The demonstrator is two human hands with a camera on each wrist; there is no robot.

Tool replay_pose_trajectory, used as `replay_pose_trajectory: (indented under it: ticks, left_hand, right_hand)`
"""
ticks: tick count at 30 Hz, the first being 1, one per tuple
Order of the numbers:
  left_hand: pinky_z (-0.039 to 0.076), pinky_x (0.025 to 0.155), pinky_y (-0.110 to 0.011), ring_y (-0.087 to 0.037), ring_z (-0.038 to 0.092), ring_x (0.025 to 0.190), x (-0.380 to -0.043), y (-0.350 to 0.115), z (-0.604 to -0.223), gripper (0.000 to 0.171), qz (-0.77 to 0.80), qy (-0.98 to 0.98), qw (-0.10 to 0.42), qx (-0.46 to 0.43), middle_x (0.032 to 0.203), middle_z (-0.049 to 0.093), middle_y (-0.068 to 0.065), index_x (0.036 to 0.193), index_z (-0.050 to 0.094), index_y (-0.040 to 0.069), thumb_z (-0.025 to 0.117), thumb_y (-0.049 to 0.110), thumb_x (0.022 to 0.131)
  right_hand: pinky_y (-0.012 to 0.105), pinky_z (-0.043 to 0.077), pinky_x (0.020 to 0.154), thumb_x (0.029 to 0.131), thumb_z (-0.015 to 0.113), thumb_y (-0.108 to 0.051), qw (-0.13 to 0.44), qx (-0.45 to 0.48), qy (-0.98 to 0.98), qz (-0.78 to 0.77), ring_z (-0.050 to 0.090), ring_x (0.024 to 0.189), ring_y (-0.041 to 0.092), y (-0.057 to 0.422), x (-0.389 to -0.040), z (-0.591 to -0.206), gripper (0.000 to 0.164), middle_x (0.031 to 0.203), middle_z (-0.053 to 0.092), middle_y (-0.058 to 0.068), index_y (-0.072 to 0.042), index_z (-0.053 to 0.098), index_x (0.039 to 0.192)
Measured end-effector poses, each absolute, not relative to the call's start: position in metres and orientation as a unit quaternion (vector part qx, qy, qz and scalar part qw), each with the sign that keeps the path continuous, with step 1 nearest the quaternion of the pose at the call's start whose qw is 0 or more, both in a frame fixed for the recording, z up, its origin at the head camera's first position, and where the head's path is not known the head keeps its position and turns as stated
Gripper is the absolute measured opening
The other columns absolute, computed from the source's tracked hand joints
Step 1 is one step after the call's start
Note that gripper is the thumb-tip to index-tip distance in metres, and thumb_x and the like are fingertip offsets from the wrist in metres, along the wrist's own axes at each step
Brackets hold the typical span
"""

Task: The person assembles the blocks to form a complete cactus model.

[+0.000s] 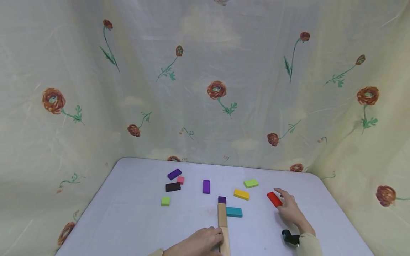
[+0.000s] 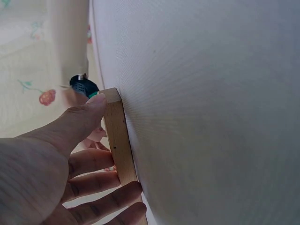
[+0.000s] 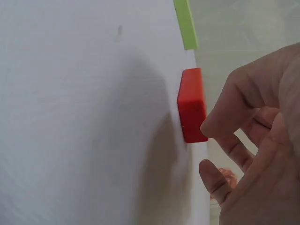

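At the front of the table, my left hand (image 1: 201, 241) grips a plain wooden block (image 1: 225, 241). In the left wrist view its thumb presses on the block's end and the fingers lie along its side. A second wooden block (image 1: 222, 215) continues the row away from me, ending at a dark purple block (image 1: 222, 200). A teal block (image 1: 234, 212) lies beside the row on the right. Farther right, my right hand (image 1: 290, 209) hovers at a red block (image 1: 274, 199), fingers spread and loosely bent. A fingertip overlaps the red block's near end in the right wrist view.
Yellow (image 1: 241, 194) and lime (image 1: 251, 183) blocks lie right of centre. A purple block (image 1: 206, 186) stands mid-table. On the left are another purple block (image 1: 174, 174), a pink block (image 1: 180, 180), a black block (image 1: 173, 187) and a small lime block (image 1: 165, 201). Flowered cloth (image 1: 256, 106) hangs behind the table.
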State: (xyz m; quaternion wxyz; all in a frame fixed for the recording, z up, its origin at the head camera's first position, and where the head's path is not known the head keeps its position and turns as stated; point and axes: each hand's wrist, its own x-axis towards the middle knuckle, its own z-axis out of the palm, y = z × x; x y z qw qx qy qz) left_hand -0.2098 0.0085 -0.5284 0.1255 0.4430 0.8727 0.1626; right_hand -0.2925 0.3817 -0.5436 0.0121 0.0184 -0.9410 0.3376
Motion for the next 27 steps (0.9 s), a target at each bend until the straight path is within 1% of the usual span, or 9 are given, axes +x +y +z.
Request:
replay_pose_trajectory:
  ticks: [2,5,9,13,15,21,24,27]
  left_hand:
    - [0.045,0.071,-0.011,0.003,0.046,0.074,-0.21,0.008,-0.529,0.041,0.162,0.873,0.122,0.444,0.096,0.059,0.012,0.118,0.064,0.015,0.066,0.043,0.088]
    - [0.045,0.071,-0.011,0.003,0.046,0.074,-0.209,0.008,-0.529,0.042,0.161,0.872,0.118,0.446,0.097,0.06,0.012,0.119,0.064,0.015,0.066,0.043,0.088]
    - [0.045,0.072,-0.011,0.003,0.046,0.074,-0.21,0.008,-0.528,0.042,0.163,0.872,0.125,0.444,0.098,0.059,0.013,0.12,0.064,0.016,0.066,0.043,0.087]
    - [0.045,0.072,-0.011,0.003,0.046,0.075,-0.209,0.008,-0.527,0.041,0.165,0.873,0.129,0.44,0.098,0.059,0.013,0.119,0.064,0.016,0.066,0.043,0.088]
    - [0.045,0.072,-0.011,0.003,0.046,0.075,-0.209,0.008,-0.527,0.042,0.163,0.873,0.129,0.441,0.099,0.059,0.013,0.119,0.064,0.016,0.066,0.043,0.088]
    - [0.046,0.073,-0.012,0.003,0.046,0.075,-0.209,0.009,-0.527,0.043,0.157,0.874,0.128,0.442,0.1,0.06,0.012,0.121,0.063,0.015,0.066,0.043,0.088]
    - [0.046,0.073,-0.012,0.003,0.046,0.075,-0.209,0.009,-0.526,0.043,0.155,0.874,0.127,0.443,0.1,0.06,0.012,0.12,0.063,0.016,0.065,0.044,0.088]
    - [0.046,0.073,-0.012,0.003,0.046,0.075,-0.209,0.009,-0.526,0.043,0.153,0.874,0.125,0.444,0.1,0.06,0.012,0.12,0.064,0.016,0.066,0.044,0.088]
  right_hand:
    - [0.063,0.036,0.095,0.079,0.049,0.008,0.006,0.019,-0.941,0.338,0.035,0.124,0.045,0.383,-0.293,-0.546,0.068,0.136,0.038,0.031,-0.006,0.036,0.145]
    - [0.061,0.036,0.094,0.079,0.047,0.008,-0.001,0.013,-0.941,0.338,0.036,0.123,0.044,0.385,-0.295,-0.551,0.068,0.134,0.041,0.031,-0.006,0.038,0.145]
    - [0.062,0.036,0.095,0.081,0.05,0.005,-0.01,0.0,-0.938,0.346,0.037,0.121,0.044,0.384,-0.296,-0.553,0.066,0.134,0.04,0.031,-0.007,0.037,0.145]
    - [0.062,0.036,0.096,0.084,0.054,0.001,-0.018,-0.005,-0.935,0.355,0.037,0.122,0.044,0.383,-0.296,-0.554,0.064,0.135,0.038,0.03,-0.007,0.036,0.146]
    - [0.061,0.038,0.096,0.085,0.058,-0.001,-0.015,-0.001,-0.936,0.352,0.037,0.122,0.044,0.384,-0.296,-0.554,0.064,0.135,0.038,0.03,-0.006,0.037,0.145]
    - [0.06,0.038,0.095,0.082,0.068,-0.011,-0.005,0.001,-0.946,0.324,0.034,0.123,0.041,0.383,-0.299,-0.555,0.064,0.142,0.038,0.023,-0.005,0.043,0.141]
    - [0.062,0.036,0.095,0.082,0.073,-0.018,-0.008,-0.01,-0.948,0.319,0.032,0.123,0.042,0.381,-0.3,-0.554,0.066,0.142,0.037,0.024,-0.004,0.044,0.139]
    - [0.064,0.034,0.096,0.081,0.075,-0.023,-0.013,-0.022,-0.947,0.319,0.031,0.124,0.043,0.38,-0.3,-0.553,0.068,0.141,0.037,0.025,-0.004,0.044,0.139]
